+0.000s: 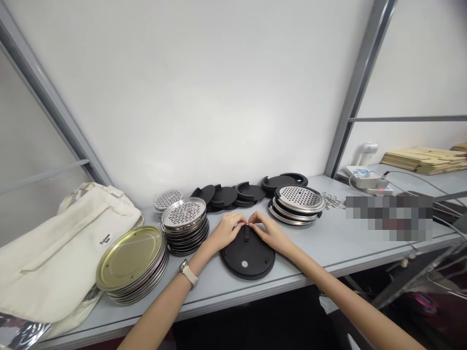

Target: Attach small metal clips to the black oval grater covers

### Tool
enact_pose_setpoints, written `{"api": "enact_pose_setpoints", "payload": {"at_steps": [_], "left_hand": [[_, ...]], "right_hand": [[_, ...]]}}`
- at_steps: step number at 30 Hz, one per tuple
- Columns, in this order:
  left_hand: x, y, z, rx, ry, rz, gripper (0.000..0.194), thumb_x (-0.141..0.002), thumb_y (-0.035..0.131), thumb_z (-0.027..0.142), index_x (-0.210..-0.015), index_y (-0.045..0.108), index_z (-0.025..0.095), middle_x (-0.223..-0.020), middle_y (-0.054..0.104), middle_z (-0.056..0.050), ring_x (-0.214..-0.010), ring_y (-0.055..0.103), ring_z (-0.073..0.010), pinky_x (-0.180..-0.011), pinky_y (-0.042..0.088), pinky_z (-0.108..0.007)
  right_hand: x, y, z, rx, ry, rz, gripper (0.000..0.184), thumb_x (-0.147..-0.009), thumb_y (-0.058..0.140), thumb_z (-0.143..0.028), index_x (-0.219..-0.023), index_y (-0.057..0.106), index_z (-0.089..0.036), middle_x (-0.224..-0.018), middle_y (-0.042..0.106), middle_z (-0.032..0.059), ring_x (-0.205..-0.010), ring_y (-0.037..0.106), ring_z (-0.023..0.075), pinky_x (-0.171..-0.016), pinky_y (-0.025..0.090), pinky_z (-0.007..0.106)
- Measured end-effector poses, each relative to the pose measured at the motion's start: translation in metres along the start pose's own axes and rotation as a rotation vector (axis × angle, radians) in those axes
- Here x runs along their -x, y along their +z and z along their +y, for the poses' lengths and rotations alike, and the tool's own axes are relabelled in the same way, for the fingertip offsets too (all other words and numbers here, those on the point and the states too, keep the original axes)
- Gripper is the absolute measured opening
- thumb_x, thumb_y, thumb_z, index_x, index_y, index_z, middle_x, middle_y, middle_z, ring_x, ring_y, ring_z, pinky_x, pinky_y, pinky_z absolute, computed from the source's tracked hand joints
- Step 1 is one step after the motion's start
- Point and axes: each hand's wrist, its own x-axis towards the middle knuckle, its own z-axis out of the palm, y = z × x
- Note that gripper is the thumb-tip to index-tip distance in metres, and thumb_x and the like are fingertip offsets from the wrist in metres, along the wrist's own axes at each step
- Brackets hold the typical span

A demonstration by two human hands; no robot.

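A round black plate [233,255] lies flat on the grey table in front of me. It has a raised tab near its far edge and a pale round spot near its front. At the far edge, my left hand [228,230] and my right hand [269,232] meet with fingertips pinched. Between them shows a small shiny metal piece [247,223], too small to make out clearly. To the left stands a stack of round perforated metal graters [184,213] over black plates. Right of my hands sits another stack with a perforated metal disc [299,198] on top.
Gold-coloured round lids [131,257] are stacked at the left, beside a cream cloth bag [69,243]. Several black round holders [223,196] lie along the wall. Loose metal wire pieces [332,201] lie at the right. Farther right are white devices with cables [365,176] and wooden boards [423,159].
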Motion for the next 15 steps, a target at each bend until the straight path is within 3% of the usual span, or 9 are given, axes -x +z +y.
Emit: {"api": "enact_pose_setpoints", "payload": {"at_steps": [15], "left_hand": [[0.0011, -0.0015, -0.0005, -0.075, 0.042, -0.009, 0.014, -0.093, 0.044, 0.018, -0.095, 0.058, 0.020, -0.095, 0.062, -0.001, -0.094, 0.055, -0.0170, -0.089, 0.037, -0.032]], "right_hand": [[-0.0001, 0.0024, 0.0044, 0.178, 0.009, 0.036, 0.021, -0.094, 0.041, -0.027, -0.085, 0.058, -0.019, -0.082, 0.060, 0.0046, -0.080, 0.057, 0.0196, -0.076, 0.044, 0.033]]}}
